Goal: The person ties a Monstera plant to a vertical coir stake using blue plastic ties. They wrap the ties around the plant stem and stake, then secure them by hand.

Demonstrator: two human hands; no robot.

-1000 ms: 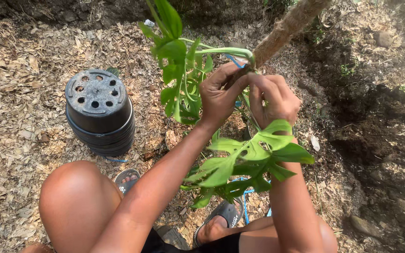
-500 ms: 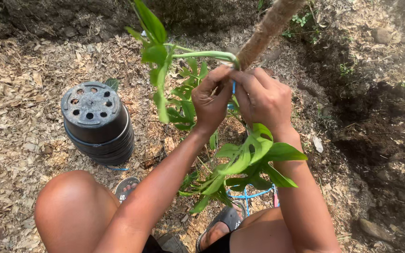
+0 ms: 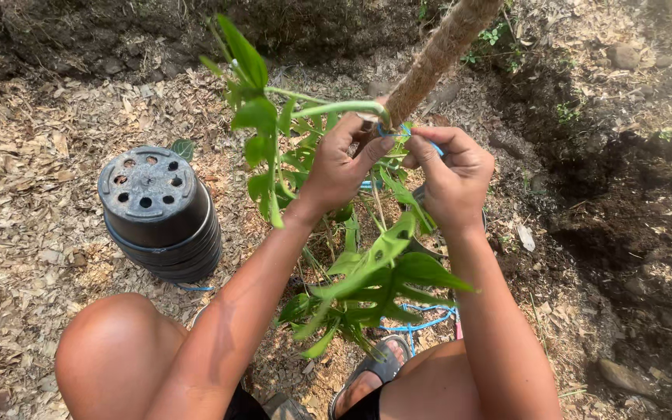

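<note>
Beside your left knee (image 3: 114,354): stack of black plastic pots (image 3: 161,214), upside down, drain holes up, on dry leaf mulch (image 3: 25,163). By your feet: grey sandal (image 3: 379,365). To your right: dark bare soil (image 3: 624,210), scattered stones

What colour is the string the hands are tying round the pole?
Blue string, seen in the head view, between both hands at the brown pole.

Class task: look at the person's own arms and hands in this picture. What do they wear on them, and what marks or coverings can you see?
Both arms are bare along all that shows, with no sleeves in view. The left hand and the right hand wear no gloves. No rings, watch or bracelet show on either wrist or on the visible fingers. The nails look short and plain.
</note>
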